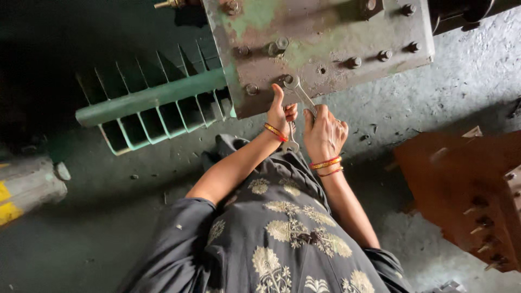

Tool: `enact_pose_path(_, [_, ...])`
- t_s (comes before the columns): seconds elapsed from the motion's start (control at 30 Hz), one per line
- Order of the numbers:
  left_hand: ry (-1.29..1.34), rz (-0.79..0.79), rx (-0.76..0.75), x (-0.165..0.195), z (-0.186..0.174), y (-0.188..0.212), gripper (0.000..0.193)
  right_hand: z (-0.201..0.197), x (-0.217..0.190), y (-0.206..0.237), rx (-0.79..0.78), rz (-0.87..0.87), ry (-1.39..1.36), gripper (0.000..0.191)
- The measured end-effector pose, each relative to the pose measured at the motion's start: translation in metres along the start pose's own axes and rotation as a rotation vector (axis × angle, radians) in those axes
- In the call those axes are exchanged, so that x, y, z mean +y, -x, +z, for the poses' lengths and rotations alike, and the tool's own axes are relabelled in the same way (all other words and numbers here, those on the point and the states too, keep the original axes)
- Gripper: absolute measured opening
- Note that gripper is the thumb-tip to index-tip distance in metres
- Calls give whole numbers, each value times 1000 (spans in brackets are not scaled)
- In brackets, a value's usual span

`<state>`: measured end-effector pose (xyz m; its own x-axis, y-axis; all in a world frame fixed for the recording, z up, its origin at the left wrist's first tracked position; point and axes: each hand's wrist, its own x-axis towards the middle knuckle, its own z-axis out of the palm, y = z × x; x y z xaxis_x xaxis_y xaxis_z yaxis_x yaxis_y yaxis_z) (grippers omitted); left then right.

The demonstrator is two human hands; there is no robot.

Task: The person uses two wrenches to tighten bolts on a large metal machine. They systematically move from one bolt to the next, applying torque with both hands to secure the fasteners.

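A rusty green metal cover plate point(325, 43) with several bolts lies ahead of me. My right hand point(324, 132) grips the handle of a steel wrench point(300, 95) whose ring end sits on a bolt near the plate's front edge. My left hand point(280, 113) is closed on a second wrench point(291, 142) that hangs down below the plate's edge, thumb pointing up against the plate. Both wrists wear orange bangles.
Green cooling fins with a pipe point(152, 108) jut out left of the plate. A rust-coloured metal piece with bolts point(467, 190) lies at the right on the grey concrete floor point(445, 103). A yellow-striped kerb block point(27, 187) sits at far left.
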<state>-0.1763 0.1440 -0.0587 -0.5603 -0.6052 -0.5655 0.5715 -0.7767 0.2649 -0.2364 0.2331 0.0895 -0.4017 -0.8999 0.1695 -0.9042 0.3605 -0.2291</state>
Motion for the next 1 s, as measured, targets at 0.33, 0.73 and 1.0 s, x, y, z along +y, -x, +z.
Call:
enact_pose_path(0.33, [-19,-155,94,-6,-2,8,77,-31,82,-162,-210,-605,86,44])
enact_pose_path(0.73, [-80,162,3,7,12,13,58,10,94,-149,-116,-703,-78,28])
enact_pose_path(1.0, [-110,151,95,21,19,-1,57,35,95,-149,121,-551,-81,40])
